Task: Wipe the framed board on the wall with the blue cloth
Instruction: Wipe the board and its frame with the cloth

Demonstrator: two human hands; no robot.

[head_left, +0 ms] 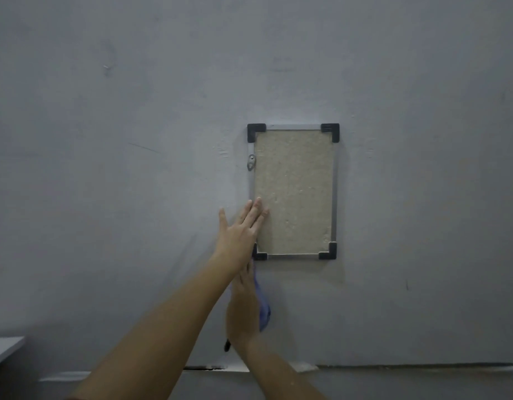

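Note:
The framed board (295, 192) hangs upright on the grey wall: a beige panel in a thin metal frame with black corner caps. My left hand (240, 229) reaches up from the lower left, and its straight fingers lie on the board's lower left edge. Just below the board's bottom left corner, my right hand (243, 304) holds the blue cloth (264, 310), which bunches and hangs along the hand's right side. My left wrist hides part of the right hand's fingertips.
A small metal hanger (251, 162) sits on the frame's left edge. A slim black object (227, 345) hangs under my right wrist. A white surface corner (4, 349) shows at the far left. A ledge (394, 368) runs along the wall's bottom.

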